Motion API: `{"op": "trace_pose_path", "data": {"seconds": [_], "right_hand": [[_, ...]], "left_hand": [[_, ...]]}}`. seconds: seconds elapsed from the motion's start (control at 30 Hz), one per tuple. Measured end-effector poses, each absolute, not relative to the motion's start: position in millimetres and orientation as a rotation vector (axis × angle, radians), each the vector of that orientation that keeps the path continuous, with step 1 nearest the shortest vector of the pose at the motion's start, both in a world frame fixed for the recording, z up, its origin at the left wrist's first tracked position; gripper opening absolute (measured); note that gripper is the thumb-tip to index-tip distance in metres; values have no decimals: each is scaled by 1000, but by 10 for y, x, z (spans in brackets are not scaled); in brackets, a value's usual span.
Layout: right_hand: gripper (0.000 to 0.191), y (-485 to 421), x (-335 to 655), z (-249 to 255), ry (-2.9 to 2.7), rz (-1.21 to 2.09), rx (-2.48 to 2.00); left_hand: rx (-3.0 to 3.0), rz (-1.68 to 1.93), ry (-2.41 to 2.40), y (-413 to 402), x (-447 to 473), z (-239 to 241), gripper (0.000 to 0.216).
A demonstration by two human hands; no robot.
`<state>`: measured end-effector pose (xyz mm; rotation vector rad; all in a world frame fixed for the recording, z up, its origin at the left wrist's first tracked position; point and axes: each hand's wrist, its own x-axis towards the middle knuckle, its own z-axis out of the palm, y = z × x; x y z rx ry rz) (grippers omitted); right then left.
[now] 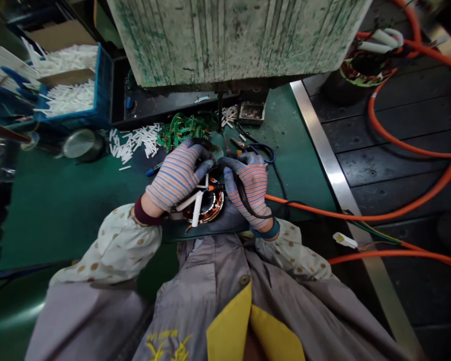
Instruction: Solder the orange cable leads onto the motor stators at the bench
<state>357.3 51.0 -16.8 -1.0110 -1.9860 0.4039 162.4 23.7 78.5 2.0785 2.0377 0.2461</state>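
Note:
In the head view, my left hand (181, 173), in a striped glove with grey-blue fingertips, is closed in a pinch above a ring-shaped motor stator (215, 206) with copper windings. What its fingertips grip is hidden. My right hand (251, 183), gloved alike, is closed with its fingertips almost meeting the left ones. A black cord (243, 193) runs out of its grip and across the hand toward the wrist. White sleeving tubes (197, 208) stick out from the stator near my left hand. An orange cable (296, 204) leads in from the right.
Green circuit boards (186, 129) and loose white tubes (135, 143) lie beyond my hands. Pliers (244, 145) and a small metal tray (251, 113) sit behind my right hand. A blue bin (103, 85) holds more tubes. A large stained panel (233, 45) overhangs the bench.

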Motion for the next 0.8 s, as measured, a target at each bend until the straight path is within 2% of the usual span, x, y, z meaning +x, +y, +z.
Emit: {"op": "trace_pose_path", "data": {"seconds": [0.17, 0.27, 0.53, 0.8], "right_hand": [[53, 358, 3766, -314, -1887, 278, -855], [57, 330, 3844, -327, -1920, 183, -755], [47, 370, 3826, -320, -1896, 215, -668], [50, 299, 3929, -516, -2028, 272, -735]], "left_hand": [[2107, 205, 2053, 235, 1575, 773, 25], [2163, 147, 2014, 227, 1525, 780, 27], [2200, 46, 1994, 245, 1514, 825, 25], [2148, 67, 2064, 245, 1598, 837, 22]]}}
